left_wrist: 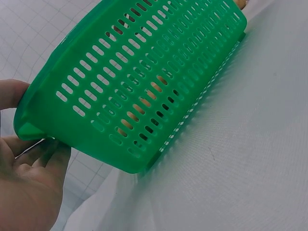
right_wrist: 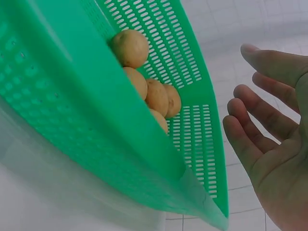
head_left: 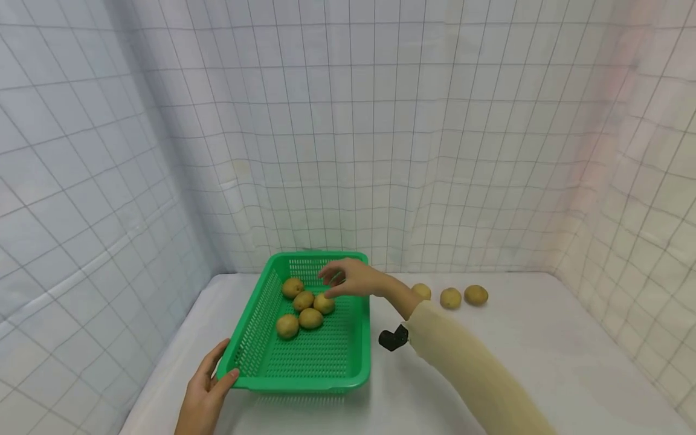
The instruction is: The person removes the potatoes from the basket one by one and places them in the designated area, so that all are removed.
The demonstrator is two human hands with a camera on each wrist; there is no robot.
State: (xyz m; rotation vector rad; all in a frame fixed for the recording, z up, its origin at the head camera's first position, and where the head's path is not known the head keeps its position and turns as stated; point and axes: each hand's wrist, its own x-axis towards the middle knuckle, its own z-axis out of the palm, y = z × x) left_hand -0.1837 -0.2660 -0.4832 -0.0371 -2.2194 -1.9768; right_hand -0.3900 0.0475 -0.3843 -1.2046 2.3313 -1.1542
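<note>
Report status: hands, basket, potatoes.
Left hand grips near corner of green slotted plastic basket. Right hand open, empty, above five yellow-brown potatoes inside. Three more potatoes on white table; nothing obstructing.

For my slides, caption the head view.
Right hand open over five potatoes in green basket; left hand grips its corner.

A white desk (head_left: 544, 362) fills the lower part of the head view, its surface matte and evenly lit. White fabric sheets printed with a thin dark grid (head_left: 380, 121) enclose it at the back edge and along the left and right edges, hanging in soft folds. The right sheet shows a faint pinkish tint. The light is diffuse, with faint shadows.
</note>
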